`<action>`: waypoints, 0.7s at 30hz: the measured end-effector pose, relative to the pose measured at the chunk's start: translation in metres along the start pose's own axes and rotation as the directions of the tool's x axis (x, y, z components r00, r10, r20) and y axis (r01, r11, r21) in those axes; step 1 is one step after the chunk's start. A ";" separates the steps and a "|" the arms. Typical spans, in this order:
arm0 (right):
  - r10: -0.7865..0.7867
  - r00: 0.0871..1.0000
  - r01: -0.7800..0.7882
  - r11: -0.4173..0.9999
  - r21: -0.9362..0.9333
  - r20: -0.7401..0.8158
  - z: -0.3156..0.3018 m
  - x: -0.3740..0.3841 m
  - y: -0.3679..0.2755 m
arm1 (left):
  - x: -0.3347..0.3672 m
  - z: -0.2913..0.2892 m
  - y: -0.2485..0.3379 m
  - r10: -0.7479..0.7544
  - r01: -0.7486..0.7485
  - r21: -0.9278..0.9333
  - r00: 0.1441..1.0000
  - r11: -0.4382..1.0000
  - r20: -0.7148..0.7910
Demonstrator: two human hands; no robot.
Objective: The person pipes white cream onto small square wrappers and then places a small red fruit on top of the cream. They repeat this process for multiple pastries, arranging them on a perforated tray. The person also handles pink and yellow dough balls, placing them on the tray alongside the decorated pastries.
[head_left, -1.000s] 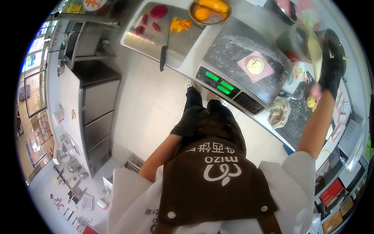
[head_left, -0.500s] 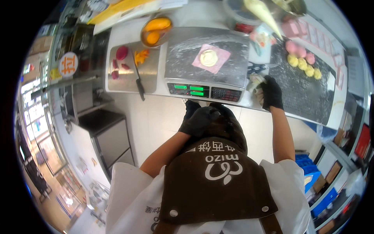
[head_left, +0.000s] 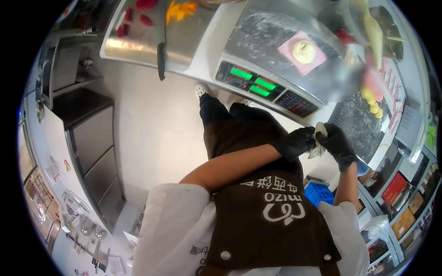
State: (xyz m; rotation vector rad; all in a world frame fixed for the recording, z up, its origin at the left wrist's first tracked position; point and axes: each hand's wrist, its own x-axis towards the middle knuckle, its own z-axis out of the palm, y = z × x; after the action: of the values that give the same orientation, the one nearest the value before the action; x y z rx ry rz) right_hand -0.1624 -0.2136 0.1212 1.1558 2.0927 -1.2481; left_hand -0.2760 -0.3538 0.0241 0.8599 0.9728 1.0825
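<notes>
Both black-gloved hands meet just off the counter's (head_left: 209,48) front edge, the left hand (head_left: 294,143) and right hand (head_left: 338,145) closed around a small pale crumpled lump (head_left: 318,138), possibly a cloth or dough; it is too blurred to tell. Working it well means keeping it pinched between both palms, clear of the brown apron (head_left: 271,225). Close by stand a steel weighing scale (head_left: 276,55) carrying a pink square sheet with a pale round piece (head_left: 304,51), a dark floured slab (head_left: 361,124) and a black-handled knife (head_left: 161,57) overhanging the edge.
</notes>
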 end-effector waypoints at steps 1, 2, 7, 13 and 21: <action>-0.002 1.000 0.001 0.999 0.039 0.015 0.002 0.003 0.000 | -0.004 0.005 -0.022 0.150 -0.129 0.178 0.982 0.976 -0.111; -0.005 1.000 0.003 0.997 0.081 0.027 0.005 0.006 -0.002 | -0.007 0.012 -0.053 0.309 -0.224 0.367 0.932 0.903 -0.191; -0.225 0.974 0.223 0.973 0.066 0.026 0.025 0.021 -0.052 | -0.036 -0.016 -0.022 -0.014 -0.011 -0.059 0.914 0.998 -0.405; -0.325 0.946 0.296 0.883 0.363 0.019 0.047 0.013 -0.032 | -0.052 -0.026 0.031 -0.100 -0.048 -0.514 0.961 0.856 -0.257; 0.121 0.992 -0.075 0.800 0.595 -0.039 -0.032 -0.012 0.007 | -0.078 -0.055 0.122 0.112 0.026 0.475 0.959 0.880 -0.261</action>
State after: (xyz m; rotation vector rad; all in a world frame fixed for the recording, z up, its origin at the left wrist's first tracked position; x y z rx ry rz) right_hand -0.1488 -0.1891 0.1423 1.5645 1.6920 -1.9114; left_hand -0.3784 -0.3932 0.1330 1.1480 1.5072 1.0358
